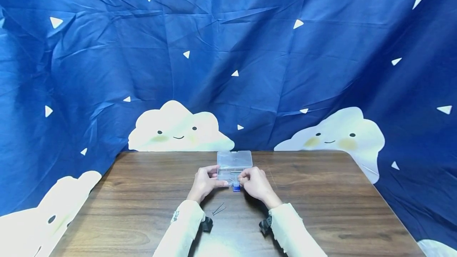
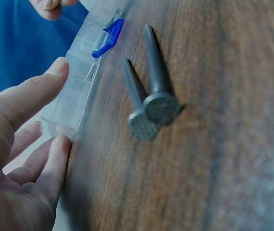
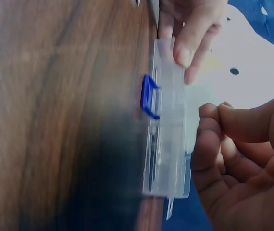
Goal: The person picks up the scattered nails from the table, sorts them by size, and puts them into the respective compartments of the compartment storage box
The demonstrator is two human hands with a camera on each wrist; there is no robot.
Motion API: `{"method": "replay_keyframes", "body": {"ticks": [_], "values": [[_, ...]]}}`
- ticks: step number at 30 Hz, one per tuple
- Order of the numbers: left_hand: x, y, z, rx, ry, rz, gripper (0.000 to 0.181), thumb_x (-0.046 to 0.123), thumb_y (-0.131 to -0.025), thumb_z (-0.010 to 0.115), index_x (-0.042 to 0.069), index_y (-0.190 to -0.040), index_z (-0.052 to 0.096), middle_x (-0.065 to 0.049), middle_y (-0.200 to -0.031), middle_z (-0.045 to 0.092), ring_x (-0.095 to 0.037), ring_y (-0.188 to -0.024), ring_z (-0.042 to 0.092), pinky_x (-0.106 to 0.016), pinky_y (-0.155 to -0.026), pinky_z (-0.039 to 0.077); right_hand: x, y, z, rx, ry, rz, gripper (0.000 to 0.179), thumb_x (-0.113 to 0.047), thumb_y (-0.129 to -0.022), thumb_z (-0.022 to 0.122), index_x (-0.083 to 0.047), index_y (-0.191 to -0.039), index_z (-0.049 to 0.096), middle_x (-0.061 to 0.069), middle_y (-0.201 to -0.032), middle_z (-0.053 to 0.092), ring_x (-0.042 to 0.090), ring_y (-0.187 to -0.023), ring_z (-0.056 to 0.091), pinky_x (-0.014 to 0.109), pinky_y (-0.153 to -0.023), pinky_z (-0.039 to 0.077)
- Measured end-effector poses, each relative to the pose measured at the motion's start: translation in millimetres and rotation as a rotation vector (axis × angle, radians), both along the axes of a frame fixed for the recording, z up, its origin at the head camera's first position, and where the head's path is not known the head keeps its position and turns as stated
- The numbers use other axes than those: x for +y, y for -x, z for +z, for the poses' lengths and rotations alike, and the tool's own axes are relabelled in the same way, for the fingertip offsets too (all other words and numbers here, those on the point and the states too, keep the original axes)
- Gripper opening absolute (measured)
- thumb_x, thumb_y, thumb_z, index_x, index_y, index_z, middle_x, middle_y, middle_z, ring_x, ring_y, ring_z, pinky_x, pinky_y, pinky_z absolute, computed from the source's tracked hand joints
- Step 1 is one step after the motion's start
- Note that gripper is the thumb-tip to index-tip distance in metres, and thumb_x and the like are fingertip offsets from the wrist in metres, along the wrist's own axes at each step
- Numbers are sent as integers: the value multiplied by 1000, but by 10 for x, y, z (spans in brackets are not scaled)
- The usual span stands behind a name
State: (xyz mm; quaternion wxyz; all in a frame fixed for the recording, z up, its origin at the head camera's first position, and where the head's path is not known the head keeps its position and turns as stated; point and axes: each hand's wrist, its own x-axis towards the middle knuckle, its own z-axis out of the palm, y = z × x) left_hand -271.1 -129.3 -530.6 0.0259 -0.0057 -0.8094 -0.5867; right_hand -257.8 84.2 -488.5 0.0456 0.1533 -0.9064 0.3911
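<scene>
A clear plastic box point(image 1: 224, 172) stands at the far middle of the table with its lid point(image 1: 234, 158) raised and blue latch point(image 3: 147, 96) at the front. My left hand point(image 1: 204, 181) grips its left end, thumb along the front side and fingers around the end. Over the box's right half is my right hand point(image 1: 255, 182), fingers curled and thumb tip against the index finger. Nothing shows in that pinch; anything small there is hidden. Through the box wall a thin dark nail point(image 3: 153, 159) is visible. Two steel nails point(image 2: 157, 72) lie on the table nearer me, one head touching the other.
The wooden table point(image 1: 150, 193) carries the box near its back edge. Behind it hangs a blue curtain point(image 1: 250, 102) with cloud prints. Dark wrist devices point(image 1: 206, 224) sit on both sleeves.
</scene>
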Motion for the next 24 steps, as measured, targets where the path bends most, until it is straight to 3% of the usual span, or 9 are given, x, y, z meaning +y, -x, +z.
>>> {"method": "replay_keyframes", "body": {"ticks": [13, 18, 24], "values": [[3, 4, 7, 9, 12, 4, 71, 4, -61, 97, 1, -126, 69, -15, -109, 72, -24, -97, 69, -32, -81, 57, -133, -155, -27, -19, -44, 218, 13, 3, -83, 69, -8, -77, 73, -6, -67, 65, 5, -65, 56, 28, -65, 49], [6, 6, 13, -4, 5, 5, 71, 1, -62, 95, -1, -127, 68, -15, -109, 72, -25, -97, 70, -30, -79, 58, -186, -223, -65, -39, -101, 345, 11, -2, -79, 75, -12, -75, 73, -10, -66, 64, 3, -66, 56, 27, -67, 50], [12, 7, 4, -10, 9, 8, 71, 4, -62, 96, 1, -128, 68, -14, -109, 72, -23, -98, 70, -30, -81, 58, -270, -280, -112, -80, -149, 419, 15, -6, -77, 83, -16, -73, 72, -15, -60, 61, -1, -59, 55, 23, -66, 47]]}}
